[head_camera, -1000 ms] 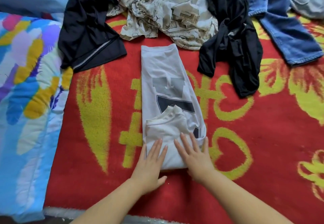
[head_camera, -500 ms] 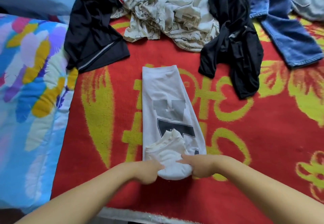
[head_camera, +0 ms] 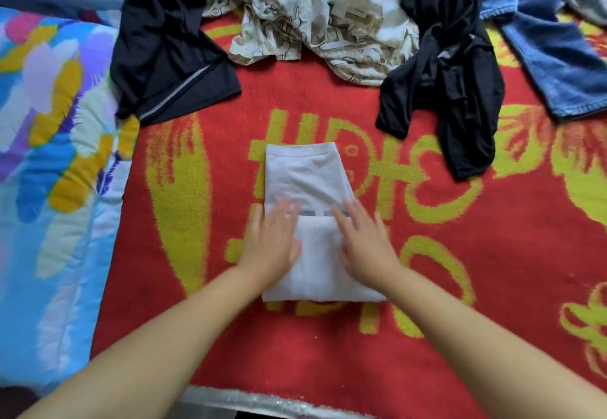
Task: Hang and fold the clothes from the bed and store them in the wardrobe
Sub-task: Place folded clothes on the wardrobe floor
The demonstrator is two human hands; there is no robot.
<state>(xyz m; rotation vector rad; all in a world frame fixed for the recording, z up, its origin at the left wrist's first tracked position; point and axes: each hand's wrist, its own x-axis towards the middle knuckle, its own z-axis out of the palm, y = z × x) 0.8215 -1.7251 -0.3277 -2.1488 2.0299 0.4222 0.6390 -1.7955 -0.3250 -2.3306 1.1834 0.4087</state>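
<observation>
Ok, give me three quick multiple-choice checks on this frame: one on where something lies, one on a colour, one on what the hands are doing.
1. Where does the folded white shirt lie?
A. on the red and yellow blanket
B. on the blue jeans
C. on the pillow

2. What colour is the garment at far left of the pile?
A. green
B. black
C. pink

3. How are the hands on the shirt?
A. both lifted clear
B. one grips a hanger
C. both lie flat on it

Key: 1 A, red pile shows around the shirt on all sides. 2 B, it is black with a pale stitched hem. 3 C, left hand and right hand rest on it with straight fingers.
</observation>
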